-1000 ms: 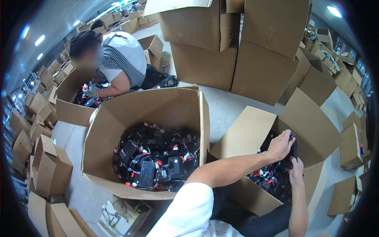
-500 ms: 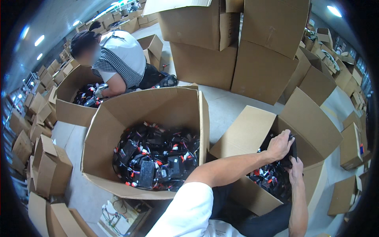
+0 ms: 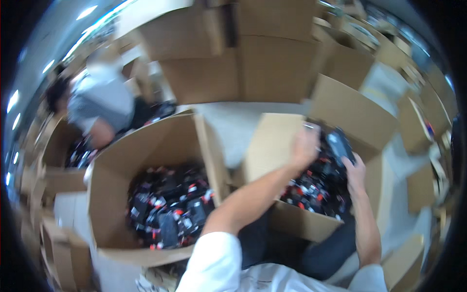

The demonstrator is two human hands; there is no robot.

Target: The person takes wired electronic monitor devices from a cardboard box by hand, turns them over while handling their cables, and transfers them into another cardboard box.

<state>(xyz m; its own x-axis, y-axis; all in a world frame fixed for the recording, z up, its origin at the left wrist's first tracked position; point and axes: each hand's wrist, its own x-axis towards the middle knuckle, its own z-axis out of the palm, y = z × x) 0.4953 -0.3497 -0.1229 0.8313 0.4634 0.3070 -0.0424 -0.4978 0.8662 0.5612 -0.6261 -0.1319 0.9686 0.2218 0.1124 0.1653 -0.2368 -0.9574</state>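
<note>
Module (image 3: 340,145), its long axis slanting down rightward, is held at its lower end by the right hand (image 3: 356,171), the left hand (image 3: 306,147) apart leftward, its grip too blurred to tell.

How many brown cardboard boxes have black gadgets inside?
3: the large brown cardboard box left of centre, the brown flapped box at right, and a farther brown box beside the person in white. More may be hidden.

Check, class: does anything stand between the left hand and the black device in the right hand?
Nothing visible does. Between the blurred left hand and the black device in the right hand shows an open gap, the pile of dark parts below.
</note>
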